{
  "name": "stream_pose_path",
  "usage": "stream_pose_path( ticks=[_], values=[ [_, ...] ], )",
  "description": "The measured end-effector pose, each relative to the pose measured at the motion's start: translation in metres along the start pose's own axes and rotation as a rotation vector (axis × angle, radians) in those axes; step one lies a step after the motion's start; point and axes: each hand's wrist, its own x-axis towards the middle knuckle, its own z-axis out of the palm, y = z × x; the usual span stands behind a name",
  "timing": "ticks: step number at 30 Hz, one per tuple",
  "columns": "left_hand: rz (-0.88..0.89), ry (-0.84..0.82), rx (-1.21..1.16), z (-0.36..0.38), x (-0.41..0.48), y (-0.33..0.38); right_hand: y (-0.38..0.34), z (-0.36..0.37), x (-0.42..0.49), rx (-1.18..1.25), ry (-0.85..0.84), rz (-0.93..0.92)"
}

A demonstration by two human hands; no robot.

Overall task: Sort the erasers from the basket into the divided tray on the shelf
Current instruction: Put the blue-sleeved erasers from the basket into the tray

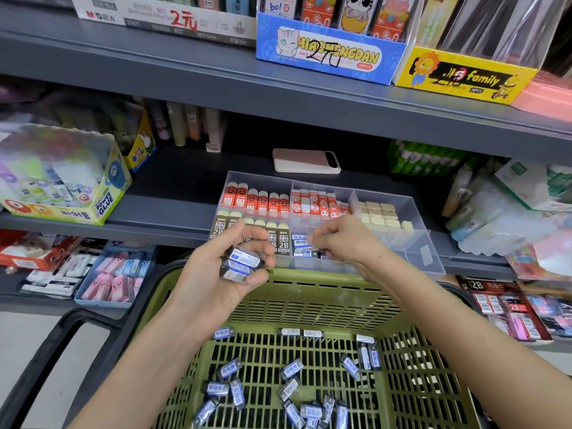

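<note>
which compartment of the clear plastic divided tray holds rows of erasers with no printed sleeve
The back right compartment: its small cream eraser blocks are bare, while the red erasers, brown erasers and blue-and-white erasers wear printed sleeves.

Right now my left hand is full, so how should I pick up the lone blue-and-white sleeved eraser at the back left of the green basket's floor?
Pinch the blue-and-white sleeved eraser across its two long edges, coming straight down from above. It lies flat on the green plastic basket's floor, long side facing you, clear of the others.
</note>
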Motion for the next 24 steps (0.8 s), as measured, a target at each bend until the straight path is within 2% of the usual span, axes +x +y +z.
stream_pose_path(
  ticks=[3,7,13,18,21,24],
  values=[
    [0.007,0.001,0.011,-0.001,0.000,0.000,-0.002,-0.003,-0.003,0.016,-0.008,-0.005],
    [0.014,0.008,0.010,-0.002,0.000,0.001,-0.003,-0.010,-0.004,0.005,0.096,-0.079],
    [0.014,0.012,0.008,-0.001,0.001,0.000,-0.001,0.003,0.001,-0.461,0.252,-0.285],
    [0.011,0.022,0.012,-0.001,0.000,0.000,-0.003,0.007,-0.003,-0.523,0.143,-0.302],
    [0.004,0.024,0.006,-0.001,0.000,0.001,-0.007,0.003,-0.002,-0.479,0.060,-0.281],
    [-0.002,0.016,-0.007,-0.001,0.000,0.001,-0.008,0.002,0.000,-0.564,-0.017,-0.281]
  ],
)
